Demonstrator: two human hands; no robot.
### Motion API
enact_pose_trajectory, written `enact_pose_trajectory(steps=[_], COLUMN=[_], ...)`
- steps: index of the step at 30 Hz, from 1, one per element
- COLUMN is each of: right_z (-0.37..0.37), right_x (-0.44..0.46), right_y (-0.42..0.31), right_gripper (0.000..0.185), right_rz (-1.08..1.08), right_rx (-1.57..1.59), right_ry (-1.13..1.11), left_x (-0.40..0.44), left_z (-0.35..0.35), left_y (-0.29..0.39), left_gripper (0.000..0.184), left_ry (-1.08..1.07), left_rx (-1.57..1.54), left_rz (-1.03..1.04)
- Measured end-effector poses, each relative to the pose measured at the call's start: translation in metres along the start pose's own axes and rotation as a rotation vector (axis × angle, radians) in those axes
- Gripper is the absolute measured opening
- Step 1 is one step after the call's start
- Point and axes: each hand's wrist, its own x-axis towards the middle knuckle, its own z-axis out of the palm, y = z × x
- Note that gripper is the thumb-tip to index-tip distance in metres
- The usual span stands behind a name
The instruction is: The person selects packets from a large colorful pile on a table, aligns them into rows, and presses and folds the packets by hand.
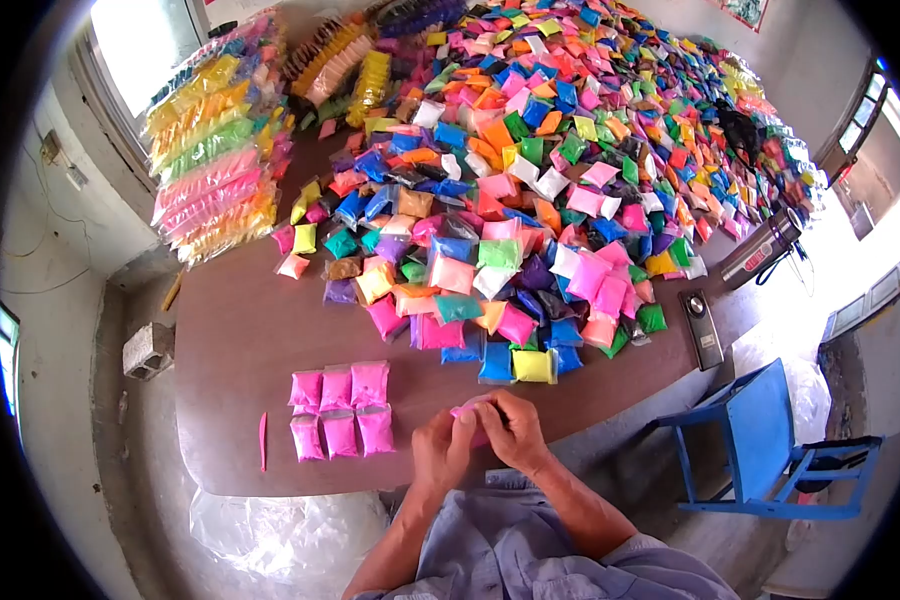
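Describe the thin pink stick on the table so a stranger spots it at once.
On the big brown table, to the left of the person's left hand, lie six pink packets in two rows. Just left of those rows is the thin pinkish-red stick. Its neighbours are plump packets; it alone is long and narrow.

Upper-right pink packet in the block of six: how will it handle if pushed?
Likely soft and pliable: the pink packet is a puffy pouch with creased film. Possibly slippery, since the film looks shiny. Unlikely to roll, as it lies flat on the table, though a leftward push would probably nudge the close-set neighbouring packet.
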Motion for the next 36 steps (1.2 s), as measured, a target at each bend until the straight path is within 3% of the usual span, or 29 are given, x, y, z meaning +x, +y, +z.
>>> enact_pose_trajectory(steps=[10, 12, 19, 21, 28, 31, 33, 36], right_z=[0.000, 0.002, 0.006, 0.005, 0.004, 0.005, 0.006, 0.006], right_x=[0.003, 0.004, 0.001, 0.002, 0.002, 0.001, -0.002, -0.002], right_y=[-0.003, -0.005, 0.003, -0.004, -0.002, 0.008, 0.010, 0.008], right_gripper=[0.017, 0.019, 0.017, 0.017, 0.016, 0.016, 0.015, 0.015], right_rz=[0.008, -0.027, -0.087, -0.063, -0.087, -0.053, -0.091, -0.138], right_rx=[-0.072, -0.013, -0.086, -0.138, -0.130, -0.057, -0.060, -0.107], right_ry=[-0.021, 0.034, 0.039, 0.015, 0.015, 0.062, 0.059, 0.038], left_x=[-0.001, -0.001, -0.001, 0.001, -0.001, 0.000, -0.001, 0.000], left_z=[-0.002, -0.002, 0.002, -0.001, -0.004, 0.002, 0.009, 0.002], left_y=[-0.005, -0.005, -0.001, 0.001, -0.009, -0.004, -0.002, -0.010], left_gripper=[0.034, 0.032, 0.028, 0.028, 0.027, 0.030, 0.031, 0.029], left_ry=[0.061, 0.021, 0.095, 0.114, 0.085, 0.063, 0.168, 0.114], left_rx=[0.071, 0.041, -0.160, -0.067, 0.056, -0.027, -0.172, -0.115], left_rz=[0.097, -0.019, -0.081, 0.040, 0.115, 0.025, 0.031, 0.003])
